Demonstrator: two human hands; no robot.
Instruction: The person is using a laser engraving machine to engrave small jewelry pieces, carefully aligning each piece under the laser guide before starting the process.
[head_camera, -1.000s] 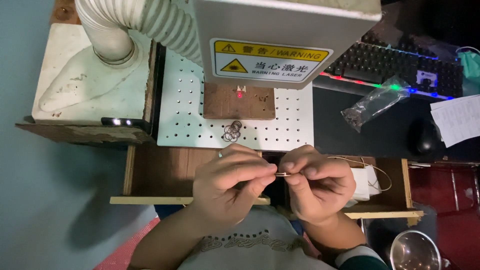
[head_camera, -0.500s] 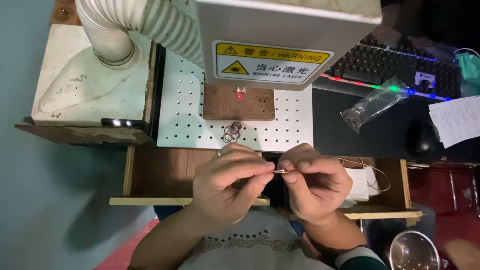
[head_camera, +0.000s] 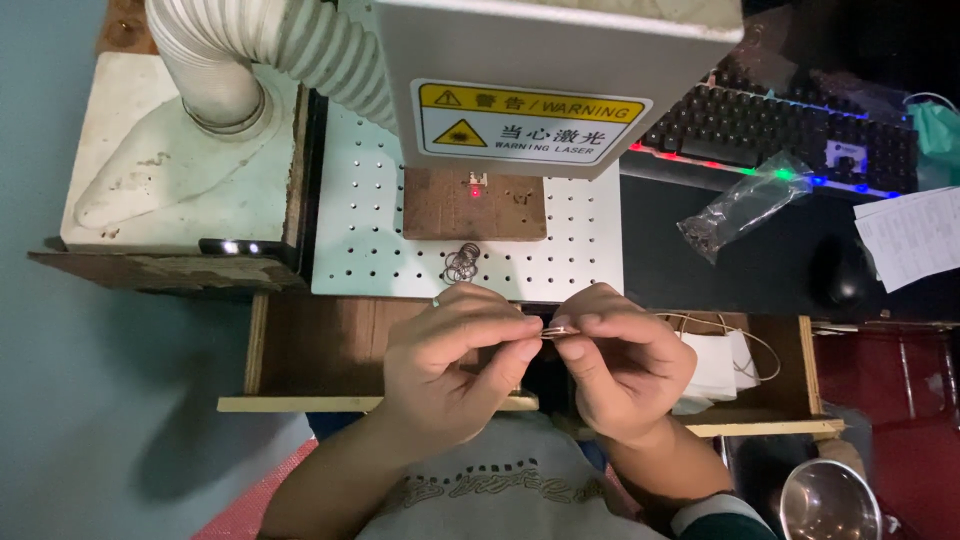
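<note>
Small metal ring (head_camera: 558, 331) pinched between fingertips of left hand (head_camera: 455, 355) and right hand (head_camera: 620, 365), both clamped on it

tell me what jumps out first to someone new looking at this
Both hands meet at the centre: the left hand and right hand pinch a small metal ring between their fingertips. Just above, a pile of rings lies on the white perforated plate, under a grey machine head bearing a yellow warning label.
</note>
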